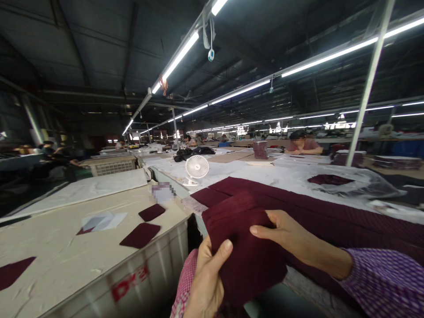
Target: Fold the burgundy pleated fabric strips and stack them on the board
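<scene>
A maroon fabric piece is held up in front of me between both hands. My left hand grips its left edge, thumb pressed on the front and fingers hidden behind. At its upper right edge my right hand pinches the cloth, thumb in front. Just beyond lie overlapping rows of maroon fabric pieces, spread along the table and reaching far to the right. Whether the held cloth is one layer or more, I cannot tell.
On the left, a cream-topped bin carries loose maroon pieces and pale sheets. A white fan stands on the table. Further right are a plastic bag and a metal post. A person leans across the table.
</scene>
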Tool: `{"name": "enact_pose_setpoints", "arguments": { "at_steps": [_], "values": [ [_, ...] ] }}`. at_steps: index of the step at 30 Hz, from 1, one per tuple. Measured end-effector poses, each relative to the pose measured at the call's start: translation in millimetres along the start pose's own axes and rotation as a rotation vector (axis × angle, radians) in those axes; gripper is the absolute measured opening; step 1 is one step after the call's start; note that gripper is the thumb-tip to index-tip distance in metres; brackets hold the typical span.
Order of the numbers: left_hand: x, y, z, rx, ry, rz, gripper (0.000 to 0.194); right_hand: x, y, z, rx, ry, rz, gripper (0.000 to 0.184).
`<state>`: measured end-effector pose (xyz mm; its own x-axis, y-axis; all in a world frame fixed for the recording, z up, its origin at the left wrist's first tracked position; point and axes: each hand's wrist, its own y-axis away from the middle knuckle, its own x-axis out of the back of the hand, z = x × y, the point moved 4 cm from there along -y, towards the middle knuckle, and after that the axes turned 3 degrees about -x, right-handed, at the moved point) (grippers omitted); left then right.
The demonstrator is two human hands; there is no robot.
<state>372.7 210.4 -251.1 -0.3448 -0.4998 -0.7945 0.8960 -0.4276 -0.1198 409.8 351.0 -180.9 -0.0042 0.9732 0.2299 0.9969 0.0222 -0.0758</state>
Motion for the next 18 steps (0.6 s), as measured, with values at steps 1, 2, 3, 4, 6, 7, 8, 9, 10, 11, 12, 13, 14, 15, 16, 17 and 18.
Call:
{"name": "enact_pose_setpoints", "arguments": {
  "at_steps": [1,2,3,4,6,7,8,9,10,11,12,13,14,15,16,17,18],
  "values": [
    [0.0,0.0,-1.5,0.017,-0.012,0.015,0.032,-0.4,0.0,0.1,0.003,-0.004,-0.004,0.033],
    [-0.3,-0.1,-2.8,0.032,-0.017,0.032,0.031,-0.7,-0.1,0.4,0.008,-0.002,-0.006,0.035],
    [-0.7,-0.4,-3.5,0.039,-0.019,0.050,0.030,-0.9,-0.4,0.8,0.016,0.003,-0.006,0.037],
    [-1.3,-0.7,-3.7,0.039,-0.022,0.062,0.030,-0.9,-0.7,1.1,0.028,0.011,-0.004,0.038],
    [-2.8,-1.3,-3.7,0.031,-0.030,0.072,0.031,-0.5,-1.3,1.2,0.054,0.036,0.012,0.037],
    [-3.2,-1.4,-3.5,0.026,-0.035,0.076,0.031,-0.4,-1.4,1.0,0.063,0.052,0.017,0.035],
    [-3.3,-1.3,-3.5,0.024,-0.041,0.080,0.031,-0.3,-1.4,0.8,0.068,0.067,0.018,0.033],
    [-3.3,-1.2,-3.4,0.024,-0.046,0.082,0.031,-0.5,-1.3,0.8,0.065,0.085,0.013,0.030],
    [-3.1,-1.0,-3.3,0.026,-0.051,0.084,0.029,-0.6,-1.3,1.1,0.058,0.108,0.006,0.027],
    [-2.7,-0.9,-3.2,0.030,-0.053,0.084,0.028,-0.3,-1.3,1.5,0.054,0.139,0.006,0.024],
    [-2.2,-0.9,-2.8,0.031,-0.056,0.082,0.027,0.6,-1.5,1.9,0.057,0.172,0.017,0.022],
    [-1.6,-1.0,-2.2,0.032,-0.058,0.079,0.026,2.1,-1.8,2.3,0.072,0.198,0.036,0.022],
    [-0.8,-1.2,-1.5,0.033,-0.063,0.077,0.026,3.8,-2.2,2.6,0.096,0.212,0.055,0.024],
    [0.2,-1.5,-0.7,0.032,-0.070,0.077,0.026,5.4,-2.7,2.7,0.127,0.209,0.067,0.029],
    [1.1,-1.9,0.1,0.032,-0.081,0.076,0.025,6.7,-3.1,2.7,0.158,0.190,0.067,0.034],
    [1.9,-2.4,0.8,0.034,-0.092,0.073,0.025,7.4,-3.4,2.6,0.182,0.160,0.051,0.039],
    [2.6,-2.8,1.3,0.036,-0.102,0.068,0.025,7.7,-3.6,2.4,0.196,0.130,0.026,0.043]
  ]
}}
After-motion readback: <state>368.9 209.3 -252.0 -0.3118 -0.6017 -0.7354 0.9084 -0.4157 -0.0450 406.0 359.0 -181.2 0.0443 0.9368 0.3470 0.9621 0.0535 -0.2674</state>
